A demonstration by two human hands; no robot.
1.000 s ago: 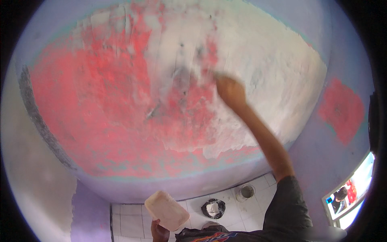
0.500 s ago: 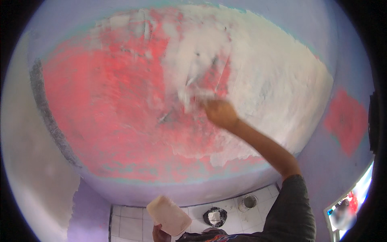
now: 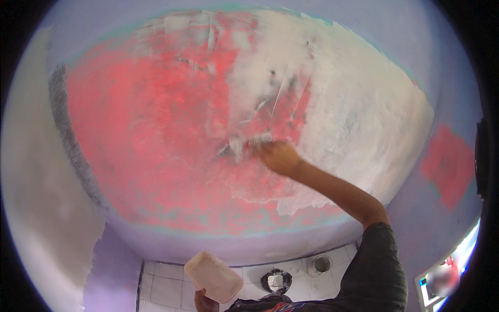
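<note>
My right hand (image 3: 280, 157) reaches up to the wall and grips a wide putty knife (image 3: 251, 142), its blade smeared with white filler and slightly blurred. The blade lies against the wall where white filler (image 3: 358, 114) meets the bare pink-red surface (image 3: 150, 135). Thin ridges and dark grey smudges mark the patch just above it. Low in the view, my left hand (image 3: 206, 302) holds a pale rectangular plastic tub (image 3: 214, 276) by its near edge. Most of the left fingers are hidden beneath the tub.
On the white tiled floor (image 3: 165, 288) by the wall's foot sit a black plastic bag (image 3: 276, 281) with white material inside and a round grey bucket (image 3: 318, 265). The right side wall has a pink patch (image 3: 448, 165). At lower right, a blurred person (image 3: 443, 281) shows through a bright opening.
My right hand has drawn the putty knife down and leftward along the wall, and a long ridge line now shows above it. The view has shifted slightly; the left hand still holds the tub.
</note>
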